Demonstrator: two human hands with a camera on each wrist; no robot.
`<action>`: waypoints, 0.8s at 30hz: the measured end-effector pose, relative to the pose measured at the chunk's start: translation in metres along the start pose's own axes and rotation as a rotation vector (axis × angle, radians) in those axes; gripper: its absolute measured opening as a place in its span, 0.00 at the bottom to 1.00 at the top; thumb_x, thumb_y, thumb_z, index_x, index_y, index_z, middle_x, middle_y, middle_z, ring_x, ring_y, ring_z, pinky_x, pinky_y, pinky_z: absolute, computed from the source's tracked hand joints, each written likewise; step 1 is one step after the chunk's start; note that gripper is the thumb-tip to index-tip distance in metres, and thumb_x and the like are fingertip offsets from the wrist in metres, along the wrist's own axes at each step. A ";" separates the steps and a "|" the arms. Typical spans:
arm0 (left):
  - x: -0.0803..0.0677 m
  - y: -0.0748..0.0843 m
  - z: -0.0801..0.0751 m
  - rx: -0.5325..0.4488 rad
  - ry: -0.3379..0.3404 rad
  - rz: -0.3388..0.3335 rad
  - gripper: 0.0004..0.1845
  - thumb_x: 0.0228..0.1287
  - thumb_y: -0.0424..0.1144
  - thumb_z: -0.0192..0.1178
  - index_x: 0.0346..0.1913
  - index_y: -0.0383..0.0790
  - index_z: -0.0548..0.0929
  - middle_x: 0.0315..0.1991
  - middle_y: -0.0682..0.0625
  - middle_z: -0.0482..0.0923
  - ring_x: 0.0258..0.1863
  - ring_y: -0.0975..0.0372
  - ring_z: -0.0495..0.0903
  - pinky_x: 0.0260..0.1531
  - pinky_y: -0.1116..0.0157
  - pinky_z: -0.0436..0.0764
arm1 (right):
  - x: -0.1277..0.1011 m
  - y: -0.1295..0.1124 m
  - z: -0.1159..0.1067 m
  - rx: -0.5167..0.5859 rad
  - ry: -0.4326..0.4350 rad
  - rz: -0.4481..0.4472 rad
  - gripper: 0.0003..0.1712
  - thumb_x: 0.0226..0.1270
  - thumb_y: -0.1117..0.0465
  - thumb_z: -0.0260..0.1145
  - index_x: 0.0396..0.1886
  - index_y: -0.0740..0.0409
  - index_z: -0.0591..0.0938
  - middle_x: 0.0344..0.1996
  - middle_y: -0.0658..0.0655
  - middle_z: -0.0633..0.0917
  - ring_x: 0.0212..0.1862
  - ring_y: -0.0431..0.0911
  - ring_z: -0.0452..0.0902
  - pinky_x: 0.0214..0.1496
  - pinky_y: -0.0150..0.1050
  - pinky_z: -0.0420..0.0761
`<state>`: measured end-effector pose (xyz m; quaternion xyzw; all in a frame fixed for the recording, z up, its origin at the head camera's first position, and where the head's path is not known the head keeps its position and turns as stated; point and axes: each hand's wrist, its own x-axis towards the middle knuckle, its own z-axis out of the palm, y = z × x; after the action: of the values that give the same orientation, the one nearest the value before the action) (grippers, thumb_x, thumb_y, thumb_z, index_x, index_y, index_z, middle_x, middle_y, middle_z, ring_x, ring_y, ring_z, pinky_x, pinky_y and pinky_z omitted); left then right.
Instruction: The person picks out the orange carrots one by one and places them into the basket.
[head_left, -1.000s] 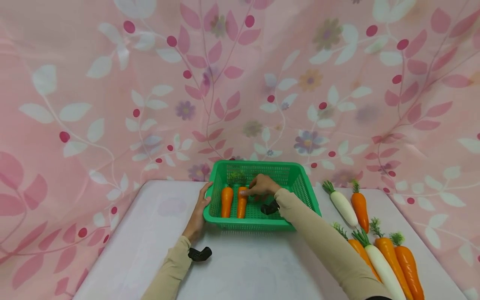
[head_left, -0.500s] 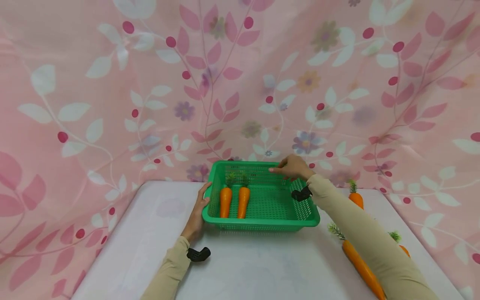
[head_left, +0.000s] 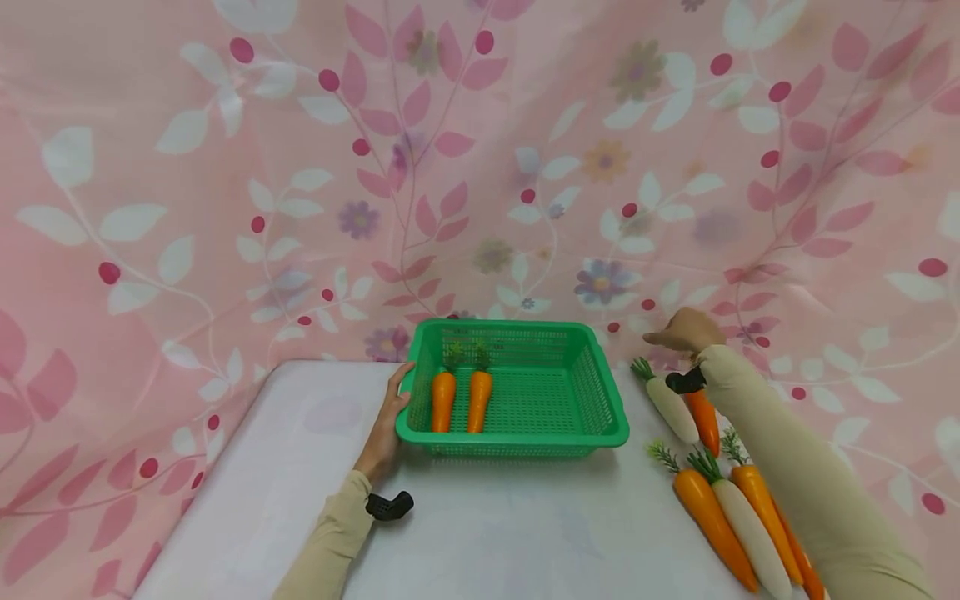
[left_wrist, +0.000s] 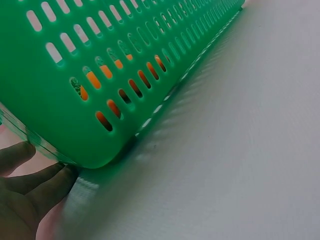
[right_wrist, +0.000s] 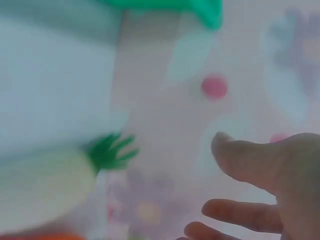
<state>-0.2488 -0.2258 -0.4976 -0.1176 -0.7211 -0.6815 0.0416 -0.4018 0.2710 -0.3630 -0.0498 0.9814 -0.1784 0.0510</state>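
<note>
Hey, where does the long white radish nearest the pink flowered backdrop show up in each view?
Head: the long white radish with green leaves lies right of the slotted green plastic basket.
Left wrist: not in it.
Right wrist: lower left, blurred, cut off by the left edge.
Shared landmark: the basket, upper left from the left wrist, top edge from the right.

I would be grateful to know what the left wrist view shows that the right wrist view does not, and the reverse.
Only the left wrist view: the left hand against the green basket, and carrots inside it, glimpsed through its slots.
Only the right wrist view: the right hand, holding nothing, a blurred white radish with green leaves, printed flowers, and an orange strip along the bottom edge.
Both: part of the basket and the white tabletop.
</note>
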 end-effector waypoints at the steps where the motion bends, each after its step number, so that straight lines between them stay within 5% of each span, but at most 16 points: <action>1: 0.000 0.001 0.000 -0.001 0.000 0.002 0.28 0.80 0.43 0.34 0.79 0.53 0.49 0.80 0.54 0.40 0.76 0.50 0.46 0.69 0.42 0.49 | -0.001 0.007 0.000 -0.005 -0.007 0.014 0.30 0.61 0.38 0.67 0.21 0.62 0.80 0.15 0.53 0.72 0.20 0.49 0.71 0.22 0.39 0.72; 11: 0.000 0.000 0.000 -0.015 0.006 0.011 0.28 0.80 0.43 0.33 0.79 0.52 0.49 0.80 0.53 0.40 0.75 0.51 0.47 0.69 0.41 0.48 | -0.016 0.055 0.000 -0.120 -0.149 0.092 0.26 0.62 0.46 0.66 0.34 0.69 0.82 0.32 0.66 0.82 0.31 0.57 0.79 0.32 0.46 0.80; 24: -0.002 0.001 0.001 0.012 0.013 0.012 0.28 0.80 0.43 0.33 0.79 0.54 0.49 0.80 0.53 0.40 0.76 0.53 0.45 0.70 0.42 0.48 | -0.033 0.087 0.021 -0.029 -0.222 0.152 0.28 0.62 0.50 0.66 0.43 0.74 0.80 0.38 0.71 0.81 0.28 0.53 0.79 0.30 0.44 0.81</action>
<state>-0.2468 -0.2244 -0.4972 -0.1173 -0.7242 -0.6776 0.0510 -0.3739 0.3491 -0.4107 0.0044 0.9731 -0.1531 0.1721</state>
